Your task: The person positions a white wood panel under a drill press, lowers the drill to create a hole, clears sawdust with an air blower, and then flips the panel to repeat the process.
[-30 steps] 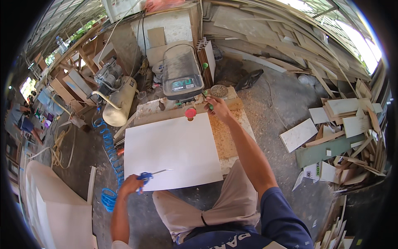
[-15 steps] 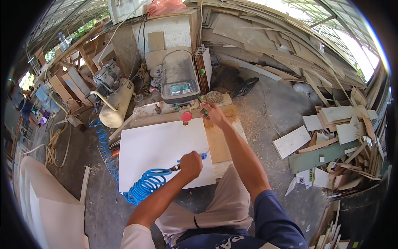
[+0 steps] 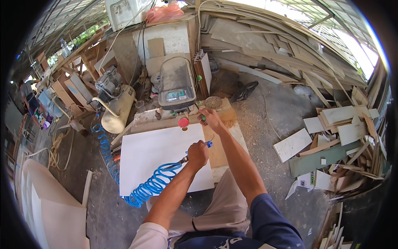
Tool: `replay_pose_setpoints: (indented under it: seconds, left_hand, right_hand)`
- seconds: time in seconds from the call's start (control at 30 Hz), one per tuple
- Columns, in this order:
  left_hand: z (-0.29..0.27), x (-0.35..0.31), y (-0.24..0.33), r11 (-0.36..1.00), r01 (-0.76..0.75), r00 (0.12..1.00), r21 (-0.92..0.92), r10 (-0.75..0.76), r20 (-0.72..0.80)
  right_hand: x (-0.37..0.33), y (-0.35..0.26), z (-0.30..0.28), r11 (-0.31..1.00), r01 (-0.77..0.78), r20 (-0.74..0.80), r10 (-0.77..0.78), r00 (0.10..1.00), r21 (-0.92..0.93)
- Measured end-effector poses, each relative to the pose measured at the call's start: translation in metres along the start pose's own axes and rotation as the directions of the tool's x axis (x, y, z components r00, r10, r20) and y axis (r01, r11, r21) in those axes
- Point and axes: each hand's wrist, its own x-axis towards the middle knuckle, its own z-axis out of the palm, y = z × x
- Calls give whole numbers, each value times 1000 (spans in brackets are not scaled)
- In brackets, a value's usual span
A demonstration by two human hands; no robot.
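Note:
My left hand (image 3: 198, 154) is closed round an air blow gun (image 3: 209, 144), whose blue end and thin nozzle stick out past my fist. From its back a coiled blue hose (image 3: 151, 184) hangs over the white panel (image 3: 155, 151) lying on the work table. My right hand (image 3: 210, 119) is closed on a green-knobbed lever (image 3: 203, 118) of the boring machine (image 3: 178, 81). Below the machine's hood, a red round part (image 3: 183, 122) sits over the panel's far edge. A bare strip of wooden table (image 3: 219, 151) shows right of the panel.
A cream air compressor (image 3: 118, 114) stands to the left, the coiled hose running from it. A round patterned disc (image 3: 213, 102) lies right of the machine. Wood offcuts (image 3: 340, 141) are heaped at the right, and board scraps (image 3: 265, 45) lean at the back.
My left hand, with the blow gun, has moved a little up and right, and the coiled hose has stretched. My right hand stays at the lever. The view has shifted slightly.

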Motion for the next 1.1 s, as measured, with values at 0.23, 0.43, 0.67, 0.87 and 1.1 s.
replay_pose_setpoints:
  seconds: [0.23,0.43,0.67,0.87,1.1]
  left_hand:
    - [11,-3,9,994,-5,984,-110,25,175]
    - [11,2,18,949,272,942,-157,-229,246]
    - [12,-4,19,924,345,922,-163,-302,241]
    - [21,0,25,894,394,906,-214,-339,253]
    - [21,-8,26,937,246,953,-249,-188,238]
  right_hand:
    - [6,6,-3,1000,-24,19,25,1000,-15]
    - [4,7,4,1000,-27,5,27,1000,-16]
    - [1,9,2,999,-33,-5,33,999,1]
    - [0,6,5,999,-34,-2,34,999,3]
    - [9,16,1,999,-39,-14,39,999,38]
